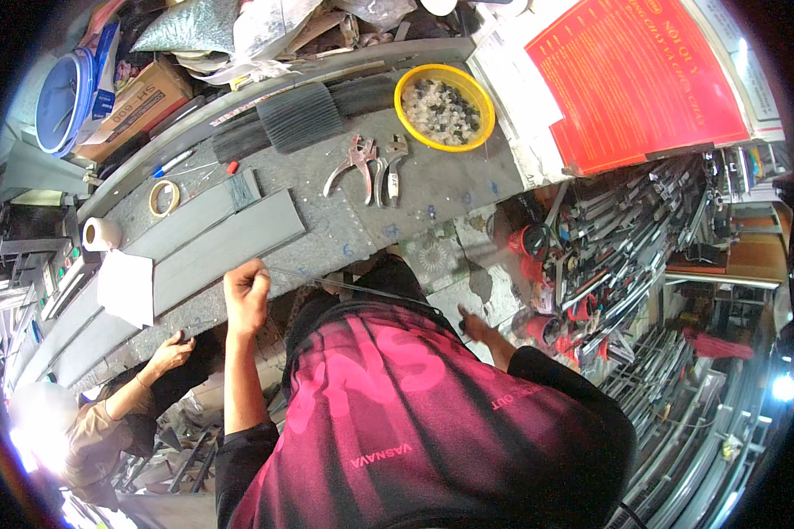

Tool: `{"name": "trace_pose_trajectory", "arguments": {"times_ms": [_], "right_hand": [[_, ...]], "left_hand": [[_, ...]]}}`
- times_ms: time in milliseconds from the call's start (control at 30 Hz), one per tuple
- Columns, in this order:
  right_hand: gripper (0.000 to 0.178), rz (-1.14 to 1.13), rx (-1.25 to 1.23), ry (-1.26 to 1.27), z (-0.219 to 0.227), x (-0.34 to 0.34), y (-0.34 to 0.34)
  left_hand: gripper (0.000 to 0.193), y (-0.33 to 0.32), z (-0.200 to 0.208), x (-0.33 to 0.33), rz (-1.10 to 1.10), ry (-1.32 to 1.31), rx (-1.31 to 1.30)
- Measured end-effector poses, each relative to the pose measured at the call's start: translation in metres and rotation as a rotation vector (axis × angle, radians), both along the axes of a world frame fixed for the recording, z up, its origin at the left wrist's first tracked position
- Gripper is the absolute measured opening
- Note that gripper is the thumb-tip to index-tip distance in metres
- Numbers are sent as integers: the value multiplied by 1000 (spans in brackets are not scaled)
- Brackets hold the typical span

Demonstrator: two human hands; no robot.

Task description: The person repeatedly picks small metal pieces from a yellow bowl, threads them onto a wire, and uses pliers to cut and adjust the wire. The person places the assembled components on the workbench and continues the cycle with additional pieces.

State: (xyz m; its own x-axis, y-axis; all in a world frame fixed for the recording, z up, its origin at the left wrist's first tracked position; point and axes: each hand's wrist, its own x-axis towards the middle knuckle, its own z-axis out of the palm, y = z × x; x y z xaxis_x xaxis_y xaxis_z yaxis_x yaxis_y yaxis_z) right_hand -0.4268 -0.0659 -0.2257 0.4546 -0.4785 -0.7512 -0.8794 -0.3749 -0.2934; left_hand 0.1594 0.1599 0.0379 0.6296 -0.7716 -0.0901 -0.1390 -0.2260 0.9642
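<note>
My left hand (247, 295) is closed in a fist just above the workbench's near edge, with a thin dark cord (362, 287) coming out of it. The cord stretches to the right across the front of my shirt and bends down near my right hand (478, 326). Off to the right of my body, that hand is small in view, its fingers drawn together; what is between them is hidden. Two flat grey strips (238, 236) lie lengthwise on the bench beyond my left fist. Two hand punch pliers, one with red parts (355, 166) and one grey (391, 167), rest farther back.
A yellow basket (400, 110) holds clear and black small pieces. Tape rolls (103, 234), white paper (125, 286) and a blue marker (174, 162) lie at left. Another person's hand (172, 353) is at the bench's near edge. Racks of metal lengths (635, 234) fill the right.
</note>
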Motion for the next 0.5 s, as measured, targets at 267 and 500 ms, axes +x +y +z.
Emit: {"name": "trace_pose_trajectory", "arguments": {"times_ms": [267, 500], "right_hand": [[81, -498, -79, 52, 35, 15, -32], [81, -176, -348, 90, 90, 52, -20]], "left_hand": [[26, 32, -14, 58, 321, 121, -162], [31, 75, -7, 109, 391, 13, -40]]}}
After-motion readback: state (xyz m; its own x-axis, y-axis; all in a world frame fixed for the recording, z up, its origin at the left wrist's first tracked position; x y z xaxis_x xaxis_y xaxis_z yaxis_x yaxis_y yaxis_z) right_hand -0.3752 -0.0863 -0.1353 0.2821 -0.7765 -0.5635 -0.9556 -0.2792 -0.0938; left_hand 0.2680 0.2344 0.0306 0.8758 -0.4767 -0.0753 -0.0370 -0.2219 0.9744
